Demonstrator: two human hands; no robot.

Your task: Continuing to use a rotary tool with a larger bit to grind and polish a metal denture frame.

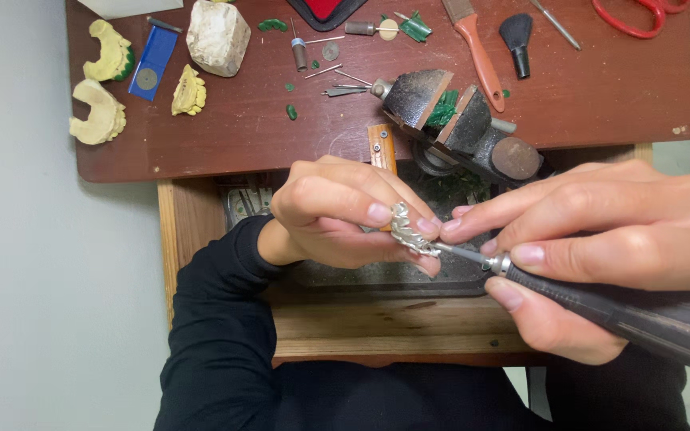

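Observation:
My left hand [345,211] pinches a small silvery metal casting [409,231] between thumb and fingers, just in front of a wooden bench pin [382,148]. My right hand [600,247] grips a dark rotary handpiece [640,315] like a pen. Its thin bur tip [450,251] touches the lower right side of the casting. Both hands hover over an open wooden drawer [393,327] below the bench edge.
A small dark vise [457,120] with green wax in its jaws sits on the reddish-brown bench [600,88]. Yellowish dental casts [101,116], a whitish stone block [217,36], a blue strip [153,60], burs, an orange-handled brush [477,48], a black brush [516,36] and red-handled scissors [640,16] lie farther back.

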